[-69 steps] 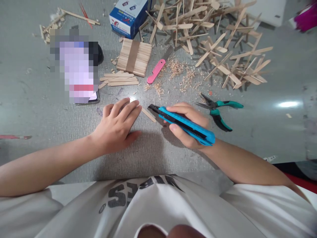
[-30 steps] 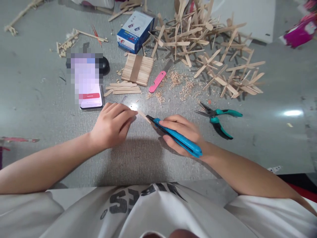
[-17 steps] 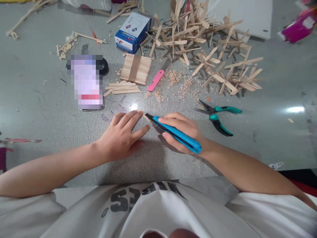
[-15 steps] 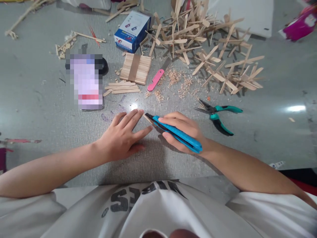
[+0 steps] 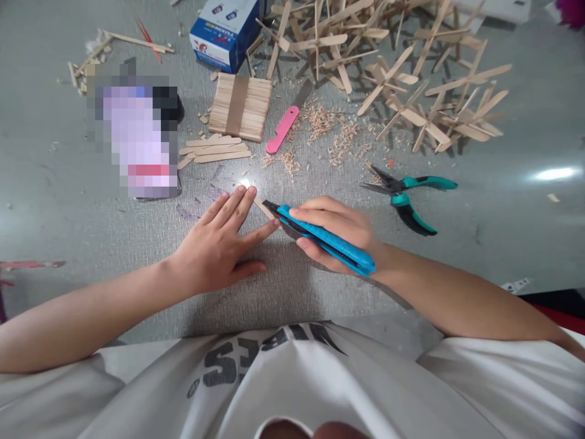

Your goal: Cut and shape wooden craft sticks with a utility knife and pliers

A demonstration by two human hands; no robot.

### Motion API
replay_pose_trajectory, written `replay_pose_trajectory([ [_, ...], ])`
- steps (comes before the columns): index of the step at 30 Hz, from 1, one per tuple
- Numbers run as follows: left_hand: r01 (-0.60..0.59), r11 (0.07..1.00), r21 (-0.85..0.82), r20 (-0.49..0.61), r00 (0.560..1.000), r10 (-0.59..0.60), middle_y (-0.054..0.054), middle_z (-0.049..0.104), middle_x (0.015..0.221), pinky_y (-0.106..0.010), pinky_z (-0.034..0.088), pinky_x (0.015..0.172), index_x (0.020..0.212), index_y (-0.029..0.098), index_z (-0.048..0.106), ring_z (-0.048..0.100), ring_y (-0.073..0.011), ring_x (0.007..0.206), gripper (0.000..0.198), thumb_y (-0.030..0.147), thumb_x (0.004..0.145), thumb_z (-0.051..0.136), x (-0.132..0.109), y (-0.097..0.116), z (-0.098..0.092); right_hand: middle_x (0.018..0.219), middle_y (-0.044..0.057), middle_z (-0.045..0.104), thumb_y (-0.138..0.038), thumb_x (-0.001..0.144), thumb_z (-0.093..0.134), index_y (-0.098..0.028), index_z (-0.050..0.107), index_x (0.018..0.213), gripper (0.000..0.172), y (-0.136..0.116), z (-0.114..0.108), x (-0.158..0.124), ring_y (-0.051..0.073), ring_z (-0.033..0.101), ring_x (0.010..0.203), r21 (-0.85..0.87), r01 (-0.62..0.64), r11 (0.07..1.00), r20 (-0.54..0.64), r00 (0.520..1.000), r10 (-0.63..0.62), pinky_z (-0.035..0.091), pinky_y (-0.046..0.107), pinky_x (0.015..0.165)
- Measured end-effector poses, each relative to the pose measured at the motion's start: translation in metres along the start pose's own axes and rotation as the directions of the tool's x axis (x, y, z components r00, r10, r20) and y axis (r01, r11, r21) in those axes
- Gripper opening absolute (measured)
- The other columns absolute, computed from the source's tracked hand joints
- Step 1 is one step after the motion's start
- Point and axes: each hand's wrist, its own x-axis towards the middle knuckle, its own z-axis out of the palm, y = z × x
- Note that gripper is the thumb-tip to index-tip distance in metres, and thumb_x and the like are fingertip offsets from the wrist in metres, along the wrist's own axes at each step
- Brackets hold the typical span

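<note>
My left hand (image 5: 218,244) lies flat on the grey table, fingers spread and stretched, pressing down on a wooden craft stick (image 5: 263,208) whose far end pokes out between the fingertips. My right hand (image 5: 340,235) grips a blue utility knife (image 5: 326,238). The knife's black tip rests against the stick, just beside my left index fingertip. Most of the stick is hidden under my left fingers.
Teal pliers (image 5: 408,196) lie to the right. Behind are a pink knife (image 5: 282,125), a banded stack of sticks (image 5: 239,107), loose sticks (image 5: 214,149), wood shavings (image 5: 329,134), a blue box (image 5: 225,29), a heap of glued stick crosses (image 5: 402,73) and a phone (image 5: 137,137).
My left hand went from curled fingers lifting the stick to lying flat and spread over it. The knife tip stays at the stick. The view shifted slightly.
</note>
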Motion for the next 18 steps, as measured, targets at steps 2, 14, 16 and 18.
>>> replay_pose_trajectory([
  [2,0.003,1.000,0.006,-0.001,1.000,-0.003,-0.024,0.013,0.189,-0.071,0.037,0.132,0.176,0.035,0.036,0.029,-0.0529,0.171,0.093,0.059,0.098,0.080,-0.0004,-0.0002,0.0008,0.120,0.014,0.078,-0.030,0.106,0.068,-0.016,0.068,0.140,0.037,-0.0008,-0.0009,0.0000,0.023,0.080,0.102,-0.006,-0.012,1.000,-0.013,1.000,0.012,0.072,0.037,0.085],
  [14,-0.049,0.997,0.059,-0.007,0.999,0.049,-0.028,0.010,0.187,-0.073,0.039,0.130,0.177,0.039,0.030,0.032,-0.0576,0.168,0.098,0.069,0.096,0.076,0.0007,-0.0021,0.0020,0.118,0.014,0.078,-0.030,0.104,0.071,-0.018,0.068,0.142,0.040,0.0003,-0.0001,-0.0003,0.022,0.080,0.098,-0.011,0.014,1.000,0.009,1.000,-0.014,0.070,0.032,0.085],
  [16,-0.058,0.997,0.060,-0.024,0.998,0.060,-0.029,0.008,0.187,-0.072,0.039,0.130,0.177,0.038,0.032,0.033,-0.0585,0.167,0.095,0.070,0.098,0.073,0.0002,-0.0028,0.0032,0.119,0.014,0.078,-0.028,0.103,0.072,-0.017,0.068,0.142,0.041,0.0004,0.0001,-0.0005,0.022,0.080,0.098,-0.010,0.016,1.000,0.017,1.000,-0.016,0.070,0.032,0.085],
  [18,-0.059,0.996,0.060,-0.031,0.998,0.061,-0.028,0.007,0.187,-0.072,0.039,0.131,0.178,0.038,0.030,0.033,-0.0580,0.167,0.096,0.070,0.098,0.073,-0.0001,-0.0032,0.0039,0.118,0.014,0.078,-0.026,0.103,0.072,-0.018,0.068,0.143,0.042,0.0005,-0.0001,-0.0008,0.022,0.079,0.098,-0.012,0.017,1.000,0.017,1.000,-0.017,0.070,0.033,0.085],
])
